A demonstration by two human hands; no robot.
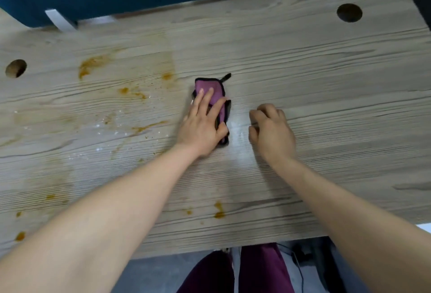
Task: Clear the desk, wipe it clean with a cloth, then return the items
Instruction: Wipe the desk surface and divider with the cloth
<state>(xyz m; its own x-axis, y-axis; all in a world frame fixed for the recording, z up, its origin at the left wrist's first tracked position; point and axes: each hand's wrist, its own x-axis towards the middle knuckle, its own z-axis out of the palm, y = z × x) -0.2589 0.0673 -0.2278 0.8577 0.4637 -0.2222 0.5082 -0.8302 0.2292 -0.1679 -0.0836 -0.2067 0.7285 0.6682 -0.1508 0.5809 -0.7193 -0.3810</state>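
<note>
I log: folded pink cloth (215,97), black-edged, under my flat-fingered left hand (202,127); right hand (271,132) clenched, holding nothing, on stained woodgrain desk (326,71).

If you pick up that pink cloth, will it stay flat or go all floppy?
Probably floppy: the cloth is soft fabric folded over itself, so it would likely unfold and droop. It looks light, since the left hand shifts it with flat fingers. It should drag rather than slip on the desk.
</note>
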